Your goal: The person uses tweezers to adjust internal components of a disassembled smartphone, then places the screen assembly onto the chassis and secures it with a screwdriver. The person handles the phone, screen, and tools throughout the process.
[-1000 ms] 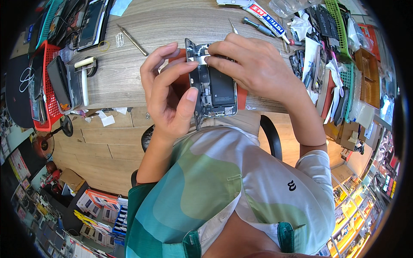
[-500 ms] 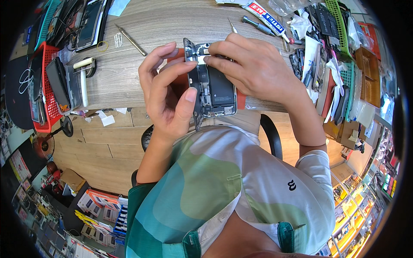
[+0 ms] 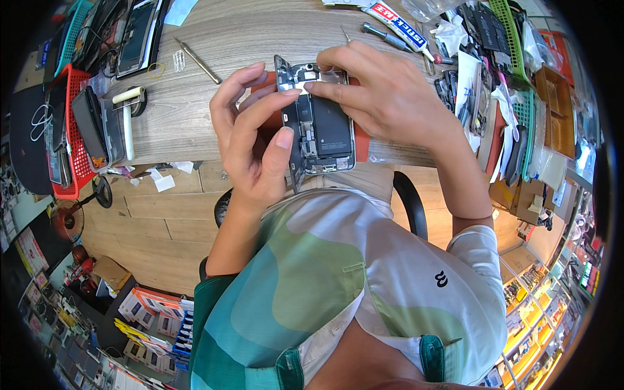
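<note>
An opened phone (image 3: 331, 130) lies above a red pad (image 3: 362, 146) at the desk's near edge, its battery and boards showing. Its thin screen panel (image 3: 295, 149) stands tilted along the left side. My left hand (image 3: 253, 140) holds that panel, with the thumb low and a fingertip near the upper connectors. From the right, my right hand (image 3: 383, 94) presses bent fingers on the silver parts at the top of the phone's body; anything small under those fingertips is hidden.
Left: a metal pry tool (image 3: 195, 57), white roller (image 3: 128, 130), red basket (image 3: 77, 175) of phones. Right: glue tube (image 3: 393, 19), screwdrivers (image 3: 383, 36), piled parts, green baskets (image 3: 510, 45), brown tray (image 3: 556, 117). Below are a chair (image 3: 413, 208) and fan (image 3: 68, 221).
The phone, with both hands on it, has shifted slightly toward the far side and left. My right fingers have moved a little up along the phone's top.
</note>
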Tool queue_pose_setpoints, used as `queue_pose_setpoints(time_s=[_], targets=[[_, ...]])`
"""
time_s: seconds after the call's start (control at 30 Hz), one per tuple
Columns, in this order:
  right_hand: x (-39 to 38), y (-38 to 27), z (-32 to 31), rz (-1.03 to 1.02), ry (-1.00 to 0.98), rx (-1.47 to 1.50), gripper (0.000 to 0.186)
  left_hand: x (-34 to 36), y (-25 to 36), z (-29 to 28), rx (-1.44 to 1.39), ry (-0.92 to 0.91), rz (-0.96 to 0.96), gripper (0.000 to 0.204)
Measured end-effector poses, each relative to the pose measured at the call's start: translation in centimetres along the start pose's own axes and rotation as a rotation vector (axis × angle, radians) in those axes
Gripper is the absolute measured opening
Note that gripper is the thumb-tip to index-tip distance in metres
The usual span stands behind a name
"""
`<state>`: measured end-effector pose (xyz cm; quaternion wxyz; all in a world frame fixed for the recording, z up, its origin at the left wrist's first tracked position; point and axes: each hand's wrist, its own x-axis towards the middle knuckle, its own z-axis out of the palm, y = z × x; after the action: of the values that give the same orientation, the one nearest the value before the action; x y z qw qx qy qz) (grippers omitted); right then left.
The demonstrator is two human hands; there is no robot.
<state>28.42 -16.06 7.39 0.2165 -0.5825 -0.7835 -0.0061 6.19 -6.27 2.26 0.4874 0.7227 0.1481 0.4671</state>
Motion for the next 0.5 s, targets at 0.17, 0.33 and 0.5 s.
queue_pose_setpoints(time_s=[0.17,0.33,0.5], targets=[[-0.18,-0.14,0.09,0.002,0.006,0.007,0.036,0.12,0.02,-0.28,0.069,-0.016,0.02,0.039],[-0.36,-0.24,0.2,0.009,0.011,0.011,0.037,0.03,0.06,-0.18,0.053,-0.005,0.003,0.039],[-0.44,-0.17,0.45,0.008,0.015,0.016,0.037,0.03,0.0,-0.13,0.038,-0.001,-0.001,0.039]])
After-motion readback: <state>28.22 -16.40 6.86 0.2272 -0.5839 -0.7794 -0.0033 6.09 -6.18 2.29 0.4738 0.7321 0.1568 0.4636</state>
